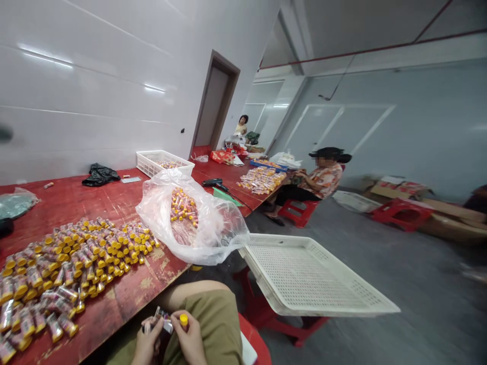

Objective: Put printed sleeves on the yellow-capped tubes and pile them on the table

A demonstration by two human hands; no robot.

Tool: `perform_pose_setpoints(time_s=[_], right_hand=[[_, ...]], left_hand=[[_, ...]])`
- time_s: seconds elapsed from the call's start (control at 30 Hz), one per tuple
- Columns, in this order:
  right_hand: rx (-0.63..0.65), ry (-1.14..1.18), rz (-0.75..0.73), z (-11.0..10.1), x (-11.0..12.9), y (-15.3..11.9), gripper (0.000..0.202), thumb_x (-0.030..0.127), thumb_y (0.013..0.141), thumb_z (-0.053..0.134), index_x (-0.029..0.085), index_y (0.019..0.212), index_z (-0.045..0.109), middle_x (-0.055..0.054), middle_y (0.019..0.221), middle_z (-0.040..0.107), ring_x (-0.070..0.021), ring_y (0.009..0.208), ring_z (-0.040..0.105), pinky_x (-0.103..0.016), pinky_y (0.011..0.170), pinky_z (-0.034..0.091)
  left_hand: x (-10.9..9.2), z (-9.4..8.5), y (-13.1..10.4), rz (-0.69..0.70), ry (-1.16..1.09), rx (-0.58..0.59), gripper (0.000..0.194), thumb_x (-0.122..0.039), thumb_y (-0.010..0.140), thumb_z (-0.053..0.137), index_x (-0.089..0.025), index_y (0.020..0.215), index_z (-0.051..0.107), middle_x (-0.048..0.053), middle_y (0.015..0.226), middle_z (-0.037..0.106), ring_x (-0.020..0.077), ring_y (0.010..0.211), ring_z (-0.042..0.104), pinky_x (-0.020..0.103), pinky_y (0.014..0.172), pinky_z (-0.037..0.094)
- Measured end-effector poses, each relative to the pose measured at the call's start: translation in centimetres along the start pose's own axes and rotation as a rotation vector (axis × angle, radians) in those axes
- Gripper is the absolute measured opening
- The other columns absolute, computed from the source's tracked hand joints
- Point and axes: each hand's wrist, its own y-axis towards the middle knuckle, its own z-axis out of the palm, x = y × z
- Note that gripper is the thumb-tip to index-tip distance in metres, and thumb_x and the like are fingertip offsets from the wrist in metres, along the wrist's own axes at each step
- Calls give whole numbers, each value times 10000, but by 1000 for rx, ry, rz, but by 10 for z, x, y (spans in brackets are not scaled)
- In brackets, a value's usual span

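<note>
Over the lap, my left hand [149, 338] is closed on a small wrapped tube [167, 324] with a shiny label. Close beside it on the right, my right hand [189, 337] has its fingers closed around a tube with a yellow cap [184, 320]. To the left, a large pile of yellow-capped tubes [91, 253] covers the red table [125, 299]. A clear plastic bag [228, 223] at the table edge holds loose yellow-capped tubes [183, 205].
An open white perforated tray [304, 274] rests on a red stool [262, 309] at the right. Behind the bag stand a white basket [163, 161] and a black heat gun [213, 183]. A seated person [323, 177] in a black hat works farther along the table.
</note>
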Motion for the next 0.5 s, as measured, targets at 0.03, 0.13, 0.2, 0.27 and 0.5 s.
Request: perform_pose_setpoints(time_s=[0.03, 0.13, 0.2, 0.27, 0.5], right_hand=[[-5, 5, 5, -2, 4, -1, 632, 789, 744, 751, 159, 704, 746, -79, 658, 677, -183, 611, 595, -284, 588, 515], [-14, 24, 31, -7, 16, -2, 628, 790, 746, 754, 164, 705, 746, -72, 660, 667, -177, 610, 583, -279, 588, 510], [-22, 37, 35, -9, 25, 0, 611, 774, 747, 769, 164, 717, 756, -71, 668, 669, -174, 614, 581, -272, 585, 508], [-36, 51, 33, -11, 33, 4, 595, 757, 749, 781, 162, 733, 767, -77, 691, 684, -176, 638, 596, -267, 605, 519], [-91, 90, 19, -17, 56, 14, 548, 696, 787, 786, 151, 723, 760, -60, 680, 675, -151, 626, 582, -237, 590, 520]], left_hand=[[-4, 2, -2, 37, -2, -20, 713, -687, 386, 987, -225, 669, 523, -111, 435, 301, 64, 384, 279, 223, 439, 187], [-17, 9, -9, 152, -20, -43, 663, -637, 385, 1005, -214, 665, 577, -57, 492, 443, 141, 471, 478, 268, 473, 336], [-27, 14, -11, 209, -10, -26, 640, -633, 388, 1008, -203, 644, 609, -1, 575, 570, 212, 616, 612, 306, 564, 465], [-34, 19, -12, 247, 14, -8, 640, -655, 386, 1003, -195, 613, 621, 36, 631, 639, 256, 724, 666, 336, 664, 540], [-49, 35, -15, 312, 59, 19, 702, -774, 482, 927, -149, 760, 772, 86, 764, 751, 263, 820, 722, 344, 822, 595]])
